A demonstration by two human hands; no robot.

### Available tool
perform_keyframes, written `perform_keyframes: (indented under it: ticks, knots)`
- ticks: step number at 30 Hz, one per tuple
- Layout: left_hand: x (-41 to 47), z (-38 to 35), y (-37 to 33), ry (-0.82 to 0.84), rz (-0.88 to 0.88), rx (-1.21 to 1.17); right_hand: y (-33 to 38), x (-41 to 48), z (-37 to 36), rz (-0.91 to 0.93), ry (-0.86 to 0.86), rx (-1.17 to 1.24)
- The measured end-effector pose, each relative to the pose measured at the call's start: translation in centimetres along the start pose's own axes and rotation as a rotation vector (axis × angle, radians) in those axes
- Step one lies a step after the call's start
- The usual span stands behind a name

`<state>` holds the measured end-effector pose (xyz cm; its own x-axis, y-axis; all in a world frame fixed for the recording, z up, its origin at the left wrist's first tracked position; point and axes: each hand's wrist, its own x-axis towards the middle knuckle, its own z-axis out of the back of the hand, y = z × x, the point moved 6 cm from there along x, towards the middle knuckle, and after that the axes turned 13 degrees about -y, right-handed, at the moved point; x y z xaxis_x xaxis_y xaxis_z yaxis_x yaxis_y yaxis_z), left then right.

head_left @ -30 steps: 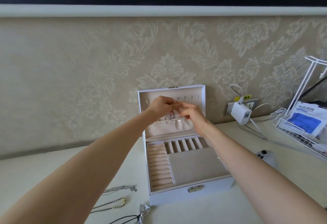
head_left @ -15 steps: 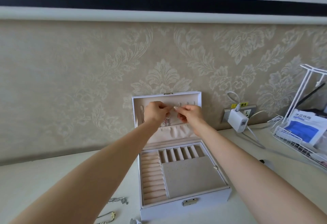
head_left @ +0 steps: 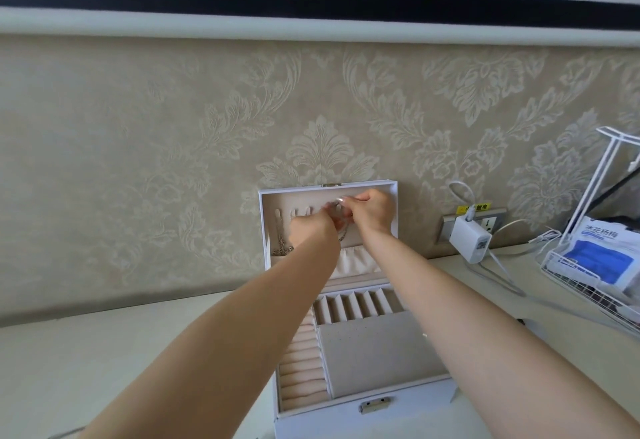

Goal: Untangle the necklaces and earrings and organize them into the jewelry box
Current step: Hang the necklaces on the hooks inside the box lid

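Note:
A white jewelry box (head_left: 408, 411) stands open on the table, its lid (head_left: 266, 227) upright against the wall. Both my hands reach into the lid's hook row. My left hand (head_left: 311, 230) and my right hand (head_left: 372, 211) pinch a thin silver necklace (head_left: 341, 230) between them near the hooks; its chain dangles below my fingers. Another silver necklace (head_left: 280, 237) hangs from a hook at the lid's left and pools above the fabric pocket (head_left: 353, 263). The tray below has ring rolls (head_left: 301, 372), narrow slots (head_left: 353, 305) and a flat beige pad (head_left: 381, 352).
A white charger (head_left: 469, 239) sits in a wall socket right of the box, its cable trailing over the table. A white wire rack (head_left: 588, 279) with a blue-and-white packet (head_left: 599, 251) stands at the far right. A chain end shows at the bottom left edge (head_left: 64, 434).
The view tilted up, so the loose necklaces on the table slid out of frame. Both hands rose from the lid's pocket to the hook row, my right hand now higher.

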<state>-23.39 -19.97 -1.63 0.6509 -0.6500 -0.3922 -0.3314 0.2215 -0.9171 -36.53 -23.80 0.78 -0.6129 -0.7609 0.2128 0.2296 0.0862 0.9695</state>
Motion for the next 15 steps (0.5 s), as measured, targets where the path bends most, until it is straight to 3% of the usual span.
perform_keyframes:
  ticks: [7, 15]
  knots:
    - [-0.6, 0.1, 0.8, -0.016, -0.026, 0.112, -0.7, -0.6, 0.8, -0.047, -0.016, -0.045]
    - [-1.4, 1.0, 3.4, 0.132, -0.216, 0.262, -3.6, -2.7, 0.7, -0.128, 0.212, 0.045]
